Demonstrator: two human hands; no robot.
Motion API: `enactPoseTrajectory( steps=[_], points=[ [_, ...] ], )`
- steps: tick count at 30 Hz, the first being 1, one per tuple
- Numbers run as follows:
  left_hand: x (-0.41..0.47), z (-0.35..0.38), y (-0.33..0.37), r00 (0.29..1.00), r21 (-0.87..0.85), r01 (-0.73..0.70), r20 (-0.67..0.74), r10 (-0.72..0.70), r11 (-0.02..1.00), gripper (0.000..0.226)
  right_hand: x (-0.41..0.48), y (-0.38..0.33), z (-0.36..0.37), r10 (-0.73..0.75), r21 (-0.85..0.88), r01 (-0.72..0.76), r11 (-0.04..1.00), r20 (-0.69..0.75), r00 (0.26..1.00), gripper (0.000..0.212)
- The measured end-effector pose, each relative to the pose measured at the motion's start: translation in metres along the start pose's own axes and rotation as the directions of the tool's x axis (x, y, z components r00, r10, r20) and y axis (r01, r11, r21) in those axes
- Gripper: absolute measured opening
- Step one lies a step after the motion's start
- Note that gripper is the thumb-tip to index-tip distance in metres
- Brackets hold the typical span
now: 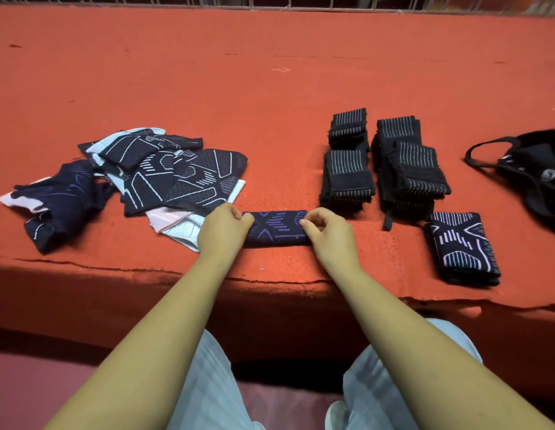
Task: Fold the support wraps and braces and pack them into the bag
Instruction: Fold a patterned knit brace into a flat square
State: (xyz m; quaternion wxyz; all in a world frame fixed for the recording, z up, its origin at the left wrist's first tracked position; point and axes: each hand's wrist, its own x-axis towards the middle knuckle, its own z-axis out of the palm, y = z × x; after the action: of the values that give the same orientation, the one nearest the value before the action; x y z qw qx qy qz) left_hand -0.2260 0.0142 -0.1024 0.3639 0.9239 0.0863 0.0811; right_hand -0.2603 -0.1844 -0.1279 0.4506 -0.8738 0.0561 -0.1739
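A folded dark brace with purple lines (277, 228) lies near the front edge of the red surface (270, 103). My left hand (221, 229) pinches its left end and my right hand (327, 232) pinches its right end, fingers curled. A loose pile of unfolded patterned braces (167, 175) lies to the left, with a crumpled one (57, 203) beyond it. Folded striped black wraps (384, 162) stand stacked to the right. A folded patterned brace stack (463, 248) lies at the front right. The black bag (533, 175) sits at the far right edge, partly cut off.
The red surface's front edge (270, 279) is cracked and drops off just below my hands. A metal railing (301, 1) runs along the back. My knees in light trousers (204, 383) are below the ledge.
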Motion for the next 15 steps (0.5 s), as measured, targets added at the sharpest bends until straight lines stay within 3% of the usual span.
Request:
enactPoseTrajectory(
  steps=[5,7,9,11,15],
  points=[
    [0.003,0.002,0.016,0.997,0.111,0.000,0.079,-0.009,0.994,0.039,0.004,-0.006,0.001,0.078,-0.014,-0.079,0.997,-0.009,0.997,0.009],
    [0.002,0.001,0.021,0.991,0.100,0.034,0.127,-0.047,0.994,0.038,0.003,-0.006,0.002,0.088,-0.030,-0.088,0.996,-0.011,0.996,0.009],
    [0.002,0.001,0.023,0.984,0.033,0.065,0.166,-0.069,0.997,0.026,0.001,-0.008,0.001,0.085,-0.020,-0.085,0.996,-0.004,0.996,0.007],
    [-0.001,0.001,0.023,0.985,-0.114,0.074,0.164,-0.054,0.991,0.030,0.000,-0.010,-0.002,0.077,0.003,-0.077,0.997,0.017,0.997,0.007],
    [-0.013,-0.006,0.024,0.989,-0.347,-0.012,0.137,0.064,0.938,0.029,-0.004,-0.008,-0.014,0.077,0.118,-0.091,0.989,0.121,0.990,0.020]
  ],
)
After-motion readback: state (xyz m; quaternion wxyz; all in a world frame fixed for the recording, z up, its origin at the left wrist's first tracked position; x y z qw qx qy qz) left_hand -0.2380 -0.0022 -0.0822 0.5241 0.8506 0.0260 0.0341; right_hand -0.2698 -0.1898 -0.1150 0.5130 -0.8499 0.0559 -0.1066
